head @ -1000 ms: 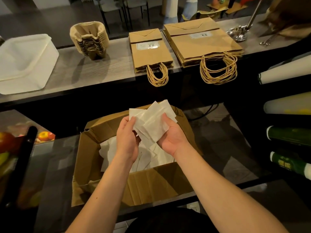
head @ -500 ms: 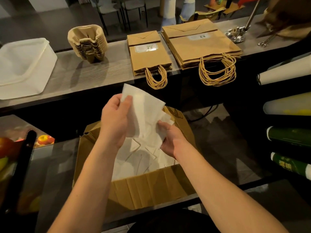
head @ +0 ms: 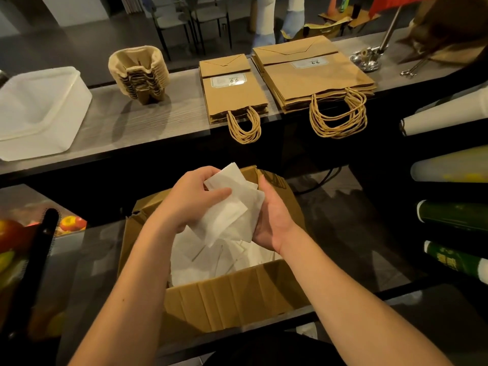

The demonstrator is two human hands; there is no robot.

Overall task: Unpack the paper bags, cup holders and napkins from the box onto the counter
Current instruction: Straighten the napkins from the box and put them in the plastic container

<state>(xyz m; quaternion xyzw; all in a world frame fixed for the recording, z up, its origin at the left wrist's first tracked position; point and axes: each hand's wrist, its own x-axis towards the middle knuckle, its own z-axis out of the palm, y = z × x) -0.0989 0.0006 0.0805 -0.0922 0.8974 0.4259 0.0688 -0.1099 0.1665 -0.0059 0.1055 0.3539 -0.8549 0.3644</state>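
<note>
Left hand (head: 194,196) has dropped back onto the napkins (head: 232,207), pinching them against my cupped right hand (head: 272,217) over the box (head: 232,297); stack squared, counter next.

One head-worn wide-angle view — looking forward and steeply down, close over the box (head: 232,294), counter (head: 158,122) beyond.
</note>
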